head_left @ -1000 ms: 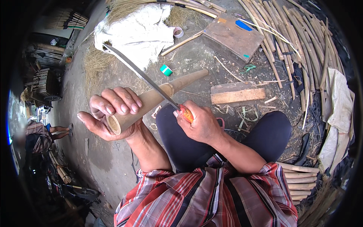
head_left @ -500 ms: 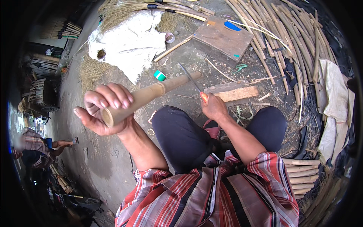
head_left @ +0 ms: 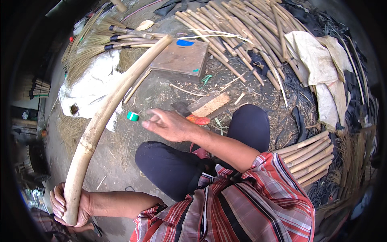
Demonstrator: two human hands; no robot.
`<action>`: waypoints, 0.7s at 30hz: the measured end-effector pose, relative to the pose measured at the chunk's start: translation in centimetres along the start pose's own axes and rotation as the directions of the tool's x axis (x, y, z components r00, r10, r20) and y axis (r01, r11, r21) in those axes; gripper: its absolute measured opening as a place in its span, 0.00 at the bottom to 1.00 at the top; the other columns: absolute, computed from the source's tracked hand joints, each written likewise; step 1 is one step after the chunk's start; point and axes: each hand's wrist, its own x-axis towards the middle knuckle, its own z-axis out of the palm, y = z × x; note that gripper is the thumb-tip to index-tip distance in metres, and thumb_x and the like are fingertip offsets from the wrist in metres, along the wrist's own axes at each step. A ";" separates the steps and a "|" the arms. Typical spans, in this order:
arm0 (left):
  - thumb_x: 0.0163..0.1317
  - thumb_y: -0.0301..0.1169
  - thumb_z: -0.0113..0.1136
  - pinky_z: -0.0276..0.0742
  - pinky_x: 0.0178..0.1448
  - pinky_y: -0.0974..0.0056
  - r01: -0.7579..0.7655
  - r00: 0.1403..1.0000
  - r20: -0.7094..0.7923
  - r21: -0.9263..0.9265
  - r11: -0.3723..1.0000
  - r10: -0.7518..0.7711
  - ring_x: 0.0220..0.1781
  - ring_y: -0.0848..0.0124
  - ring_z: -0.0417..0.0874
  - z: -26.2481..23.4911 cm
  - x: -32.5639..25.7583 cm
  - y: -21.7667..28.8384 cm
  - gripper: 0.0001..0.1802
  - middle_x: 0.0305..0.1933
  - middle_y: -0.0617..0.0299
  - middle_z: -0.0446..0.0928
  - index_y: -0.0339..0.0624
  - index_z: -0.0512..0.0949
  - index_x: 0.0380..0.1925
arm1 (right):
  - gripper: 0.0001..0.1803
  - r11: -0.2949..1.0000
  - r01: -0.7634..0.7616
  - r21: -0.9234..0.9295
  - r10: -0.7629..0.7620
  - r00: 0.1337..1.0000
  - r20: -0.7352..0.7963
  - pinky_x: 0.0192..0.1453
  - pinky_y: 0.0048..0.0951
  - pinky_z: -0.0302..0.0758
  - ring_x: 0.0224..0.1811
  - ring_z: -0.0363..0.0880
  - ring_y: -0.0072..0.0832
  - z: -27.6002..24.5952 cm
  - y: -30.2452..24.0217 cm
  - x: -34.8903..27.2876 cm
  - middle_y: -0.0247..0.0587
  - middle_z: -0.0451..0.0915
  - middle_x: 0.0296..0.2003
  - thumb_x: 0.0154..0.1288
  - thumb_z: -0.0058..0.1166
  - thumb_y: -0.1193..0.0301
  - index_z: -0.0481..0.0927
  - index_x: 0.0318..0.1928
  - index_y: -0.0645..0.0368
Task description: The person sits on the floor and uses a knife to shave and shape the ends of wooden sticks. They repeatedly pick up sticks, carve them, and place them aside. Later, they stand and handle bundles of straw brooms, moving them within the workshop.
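Observation:
My left hand (head_left: 72, 205) is wrapped round the lower end of a long bamboo pole (head_left: 105, 109). The pole slants up and away to the right, its far end in front of a low wooden box. Over the ground before my knees, my right hand (head_left: 169, 126) is empty with its fingers stretched and apart. Just beyond the right wrist lies a knife, its orange handle (head_left: 198, 119) beside a split piece of wood (head_left: 210, 105). Left of the right fingertips sits a green and white roll of tape (head_left: 132, 116).
The low wooden box (head_left: 179, 58) stands ahead, bamboo poles (head_left: 242, 36) piled to its right. A white sack (head_left: 90, 80) and grass brooms (head_left: 86, 50) lie at the left. More cut bamboo (head_left: 308, 159) is stacked by my right side, below beige sacking (head_left: 318, 64).
The bamboo pole swung upright and leftward with my left hand, which went down and left. My right hand let go of the knife, now on the ground, and moved left. The view turned right.

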 end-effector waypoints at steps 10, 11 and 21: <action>0.76 0.50 0.47 0.44 0.83 0.36 0.763 0.643 0.063 -0.130 0.633 -0.763 0.77 0.39 0.60 1.0 -10.2 -16.1 0.32 0.68 0.34 0.68 0.27 0.70 0.60 | 0.17 0.562 0.687 0.460 0.177 0.444 -0.878 0.52 0.45 0.84 0.40 0.83 0.38 -15.6 -5.6 -11.5 0.47 0.81 0.37 0.74 0.57 0.61 0.71 0.52 0.61; 0.77 0.50 0.46 0.39 0.85 0.35 0.727 0.685 -0.086 0.023 0.686 -0.723 0.80 0.36 0.54 0.8 -11.0 -17.3 0.34 0.71 0.31 0.65 0.26 0.69 0.63 | 0.18 0.652 0.654 0.385 0.242 0.301 -0.922 0.51 0.41 0.84 0.38 0.81 0.35 -18.6 -4.7 -14.8 0.46 0.80 0.35 0.72 0.59 0.64 0.71 0.51 0.64; 0.79 0.47 0.49 0.64 0.75 0.48 0.868 0.495 -0.432 0.205 0.453 -0.754 0.66 0.54 0.73 -8.7 -13.7 -21.6 0.25 0.59 0.45 0.76 0.33 0.76 0.54 | 0.34 0.742 -0.540 0.399 0.091 -0.508 -0.857 0.60 0.41 0.77 0.54 0.85 0.49 -22.2 13.7 -53.2 0.62 0.85 0.51 0.62 0.65 0.55 0.79 0.56 0.74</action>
